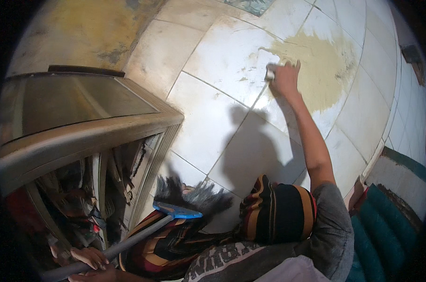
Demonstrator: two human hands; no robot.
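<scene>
My right hand (pixel 286 79) reaches far forward over the tiles, at the left edge of a pale yellow smear (pixel 318 75) with ragged edges. Its fingers are closed on a small pale object (pixel 270 74), too blurred to name; one or two fingers stick out. At the lower left my left hand (pixel 100 273) wraps the grey handle of a broom (pixel 176 211). The broom's blue head rests by my patterned cloth-covered legs, its dark bristles spread on the floor. My left hand is partly cut off by the dark rim of the picture.
A wooden cabinet (pixel 100 136) with a glass top panel stands on the left, its lower shelf full of jumbled things. The floor (pixel 213 120) is white tile with dark joints. Dark green padded furniture (pixel 379 235) is at the lower right. A stained yellow wall (pixel 77 33) rises beyond the cabinet.
</scene>
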